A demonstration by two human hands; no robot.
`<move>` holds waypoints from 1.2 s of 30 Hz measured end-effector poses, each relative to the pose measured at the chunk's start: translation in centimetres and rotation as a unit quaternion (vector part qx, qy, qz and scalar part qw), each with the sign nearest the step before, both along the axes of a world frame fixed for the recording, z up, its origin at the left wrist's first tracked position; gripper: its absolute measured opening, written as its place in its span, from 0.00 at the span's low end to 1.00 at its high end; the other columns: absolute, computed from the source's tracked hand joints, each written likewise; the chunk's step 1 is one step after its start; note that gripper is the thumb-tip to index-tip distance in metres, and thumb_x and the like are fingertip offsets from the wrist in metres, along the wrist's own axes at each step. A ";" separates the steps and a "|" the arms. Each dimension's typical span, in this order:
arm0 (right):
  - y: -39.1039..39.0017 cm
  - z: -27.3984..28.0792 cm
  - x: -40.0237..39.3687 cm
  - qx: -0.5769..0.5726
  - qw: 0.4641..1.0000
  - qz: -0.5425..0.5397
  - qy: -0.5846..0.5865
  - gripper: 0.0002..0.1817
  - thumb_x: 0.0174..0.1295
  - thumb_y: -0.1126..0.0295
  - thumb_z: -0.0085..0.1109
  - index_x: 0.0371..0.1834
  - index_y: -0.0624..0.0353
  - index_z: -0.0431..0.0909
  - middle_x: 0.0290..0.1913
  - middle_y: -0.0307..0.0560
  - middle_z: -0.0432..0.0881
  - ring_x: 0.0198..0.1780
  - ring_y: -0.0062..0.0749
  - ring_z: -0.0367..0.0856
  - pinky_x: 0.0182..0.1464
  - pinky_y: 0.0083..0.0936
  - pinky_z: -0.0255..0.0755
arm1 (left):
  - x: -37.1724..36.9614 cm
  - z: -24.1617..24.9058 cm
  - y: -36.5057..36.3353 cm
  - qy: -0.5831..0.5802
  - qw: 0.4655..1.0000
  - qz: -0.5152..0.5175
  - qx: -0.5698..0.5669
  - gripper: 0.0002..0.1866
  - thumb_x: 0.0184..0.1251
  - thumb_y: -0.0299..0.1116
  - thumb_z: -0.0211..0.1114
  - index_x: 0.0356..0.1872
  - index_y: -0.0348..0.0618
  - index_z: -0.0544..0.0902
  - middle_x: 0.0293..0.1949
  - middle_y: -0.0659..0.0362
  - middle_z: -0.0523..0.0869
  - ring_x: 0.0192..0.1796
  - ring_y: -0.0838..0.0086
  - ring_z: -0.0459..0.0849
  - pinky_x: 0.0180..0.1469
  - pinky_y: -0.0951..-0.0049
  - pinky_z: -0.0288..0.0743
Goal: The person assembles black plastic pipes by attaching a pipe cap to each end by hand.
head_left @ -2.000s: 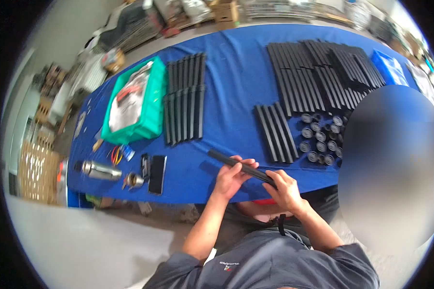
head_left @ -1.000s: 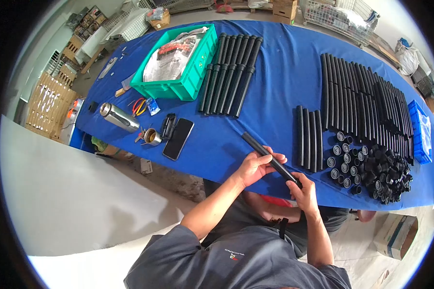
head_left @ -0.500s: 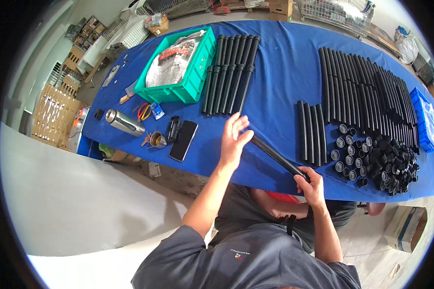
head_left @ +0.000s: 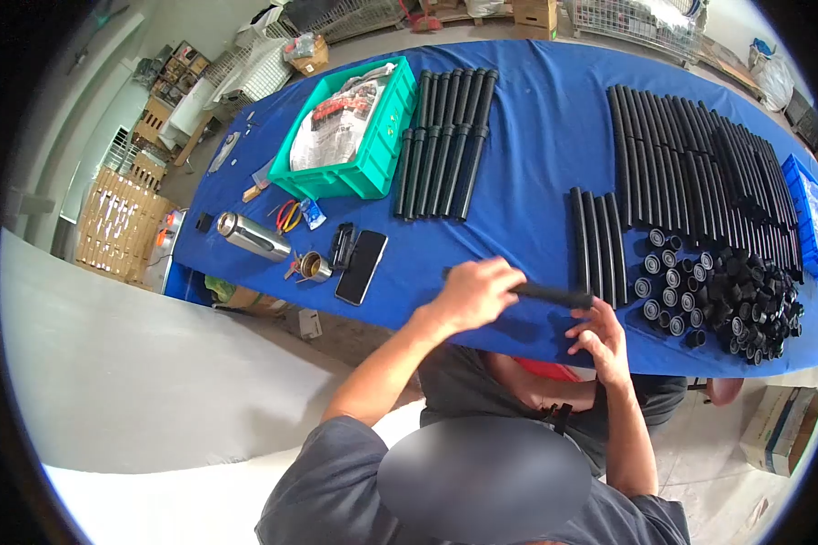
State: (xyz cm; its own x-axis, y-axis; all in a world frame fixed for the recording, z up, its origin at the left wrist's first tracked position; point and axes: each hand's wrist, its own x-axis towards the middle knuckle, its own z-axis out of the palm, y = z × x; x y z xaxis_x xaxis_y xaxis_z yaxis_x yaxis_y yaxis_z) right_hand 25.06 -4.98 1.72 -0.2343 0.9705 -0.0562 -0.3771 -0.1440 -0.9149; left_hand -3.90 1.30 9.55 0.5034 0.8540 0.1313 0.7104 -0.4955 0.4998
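Observation:
My left hand [head_left: 478,292] is closed round a black tube [head_left: 554,293], held roughly level above the front part of the blue-covered table. The tube's left end pokes out a little behind the hand. At its right end is my right hand [head_left: 602,345], fingertips right by the tip, thumb and fingers apart and not wrapped round it. Several loose black tubes [head_left: 600,250] lie side by side just beyond my right hand. To the right of them stand black ring-like caps [head_left: 670,297], beside a heap of small black fittings [head_left: 750,304].
Joined black tubes [head_left: 445,145] lie in a row by a green crate [head_left: 336,182] with newspaper inside. A phone [head_left: 362,267], a steel flask [head_left: 253,238], a metal cup [head_left: 315,266] and pliers [head_left: 288,216] are at left. More tubes [head_left: 700,163] and a blue bin [head_left: 804,213] are at right.
My left hand has gone from open fingers at the tube's far end to a closed grip round it. My right hand has loosened its grip; the tube now lies more level.

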 end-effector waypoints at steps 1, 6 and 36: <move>0.1 0.0 0.0 0.005 1.000 -0.003 -0.006 0.35 0.67 0.71 0.69 0.76 0.66 0.65 0.57 0.54 0.80 0.45 0.30 0.85 0.41 0.27 0.84 | -1.3 -0.3 1.3 -0.080 0.992 0.021 0.091 0.15 0.61 0.34 0.76 0.48 0.41 0.88 0.43 0.52 0.88 0.47 0.54 0.89 0.47 0.59 0.83; 0.2 -0.7 0.0 0.015 0.999 0.007 -0.049 0.27 0.72 0.74 0.65 0.72 0.69 0.69 0.50 0.53 0.83 0.43 0.28 0.85 0.43 0.26 0.84 | -9.9 0.3 9.7 -0.018 0.948 0.288 0.132 0.20 0.74 0.46 0.65 0.34 0.34 0.81 0.30 0.38 0.87 0.35 0.43 0.89 0.36 0.47 0.80; 0.0 -0.7 -0.4 0.012 0.994 -0.038 -0.097 0.15 0.74 0.77 0.60 0.61 0.71 0.77 0.43 0.48 0.86 0.40 0.25 0.86 0.42 0.24 0.84 | -15.5 -3.0 21.6 0.218 0.873 0.434 0.042 0.20 0.69 0.44 0.63 0.39 0.35 0.91 0.42 0.38 0.92 0.48 0.43 0.91 0.53 0.49 0.87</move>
State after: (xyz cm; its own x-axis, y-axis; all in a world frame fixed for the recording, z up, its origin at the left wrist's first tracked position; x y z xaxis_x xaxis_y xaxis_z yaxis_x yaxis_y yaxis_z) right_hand 24.62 -5.02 1.03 -0.1473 0.9866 -0.0700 -0.2019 -0.0993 -0.9744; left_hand -19.42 22.89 6.51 -0.3115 0.9349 0.1702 0.9501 0.3027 0.0758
